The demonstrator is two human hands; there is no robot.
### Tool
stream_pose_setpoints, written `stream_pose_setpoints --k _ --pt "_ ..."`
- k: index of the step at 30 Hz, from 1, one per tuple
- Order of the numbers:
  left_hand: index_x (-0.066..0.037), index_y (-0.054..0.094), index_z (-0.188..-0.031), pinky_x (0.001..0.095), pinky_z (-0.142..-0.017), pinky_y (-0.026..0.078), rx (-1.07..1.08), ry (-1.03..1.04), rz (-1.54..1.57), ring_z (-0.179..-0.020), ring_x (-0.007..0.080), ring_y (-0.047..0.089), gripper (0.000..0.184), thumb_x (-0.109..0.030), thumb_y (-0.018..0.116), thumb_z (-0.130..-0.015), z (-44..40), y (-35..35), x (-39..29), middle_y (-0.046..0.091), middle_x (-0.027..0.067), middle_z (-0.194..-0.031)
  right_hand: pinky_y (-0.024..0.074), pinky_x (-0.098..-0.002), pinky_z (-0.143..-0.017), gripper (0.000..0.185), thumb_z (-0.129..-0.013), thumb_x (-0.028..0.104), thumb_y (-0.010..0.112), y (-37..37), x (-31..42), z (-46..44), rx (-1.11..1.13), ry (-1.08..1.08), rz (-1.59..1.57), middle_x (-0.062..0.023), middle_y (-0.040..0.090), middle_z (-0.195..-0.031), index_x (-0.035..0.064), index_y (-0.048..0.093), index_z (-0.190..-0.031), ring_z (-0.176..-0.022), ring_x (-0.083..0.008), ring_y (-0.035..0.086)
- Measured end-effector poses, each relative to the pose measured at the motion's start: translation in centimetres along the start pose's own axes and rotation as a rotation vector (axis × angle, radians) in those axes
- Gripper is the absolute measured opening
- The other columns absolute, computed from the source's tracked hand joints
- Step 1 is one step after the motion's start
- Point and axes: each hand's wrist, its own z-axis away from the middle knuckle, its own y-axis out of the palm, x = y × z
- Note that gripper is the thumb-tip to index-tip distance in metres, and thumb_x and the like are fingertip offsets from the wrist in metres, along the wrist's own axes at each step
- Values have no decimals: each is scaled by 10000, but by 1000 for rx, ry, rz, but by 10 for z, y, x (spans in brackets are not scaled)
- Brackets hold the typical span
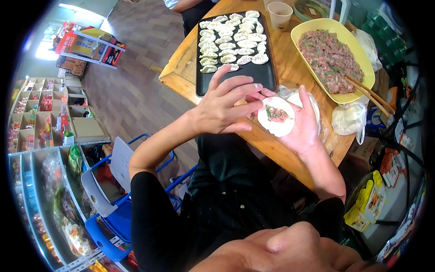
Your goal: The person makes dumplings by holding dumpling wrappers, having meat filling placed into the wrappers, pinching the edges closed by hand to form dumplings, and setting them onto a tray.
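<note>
My right hand (302, 131) is palm up and supports a round white dumpling wrapper (286, 125) with a small heap of meat filling (276, 114) on it. Its thumb points up beside the wrapper, and its fingers lie partly behind it. Back upward, my left hand (229, 102) hovers at the wrapper's left edge, fingers spread and holding nothing. Behind the hands, a black tray (235, 75) carries several rows of shaped dumplings (247, 44). More white wrappers (313, 111) in plastic are partly hidden behind my right hand.
A yellow bowl (369, 79) of meat filling with chopsticks (371, 93) stands at the wooden table's (181, 68) right. Nearby are a paper cup (280, 16) and a bagged white lump (349, 119). Blue-framed chairs (120, 226) and shelves are at left. Another person's arm (185, 5) shows at the top.
</note>
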Motion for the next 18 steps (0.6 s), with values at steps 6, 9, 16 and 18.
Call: stream_pose_setpoints --k 6,9,16,18 --pt "-163 697 -1147 537 -1106 218 -55 31 34 -1138 278 538 496 -530 426 -950 5 5 -9 586 107 -1201 399 -451 -1066 781 -973 595 325 -13 5 0 136 60 -123 -264 492 -1335 -92 407 -1335 -1243 -355 504" --pt "-186 696 -1152 545 -1114 212 -73 61 33 -1148 270 541 471 -523 442 -946 9 10 -12 562 103 -1229 401 -466 -1063 784 -978 591 311 -13 5 1 129 69 -68 -283 468 -1350 -100 388 -1340 -1253 -374 488" --pt "-290 648 -1224 579 -1131 166 -2 129 -16 -1272 251 443 416 -498 550 -878 12 19 -23 507 49 -1354 405 -501 -1053 781 -979 594 290 -9 5 0 139 80 -183 -301 347 -1437 -99 360 -1334 -1278 -391 456" --pt "-292 647 -1226 581 -1130 165 -21 149 -23 -1287 253 424 423 -512 538 -882 12 26 -25 502 48 -1363 415 -498 -1044 769 -980 594 284 -8 5 0 173 107 -224 -297 329 -1446 -89 366 -1323 -1249 -383 482"
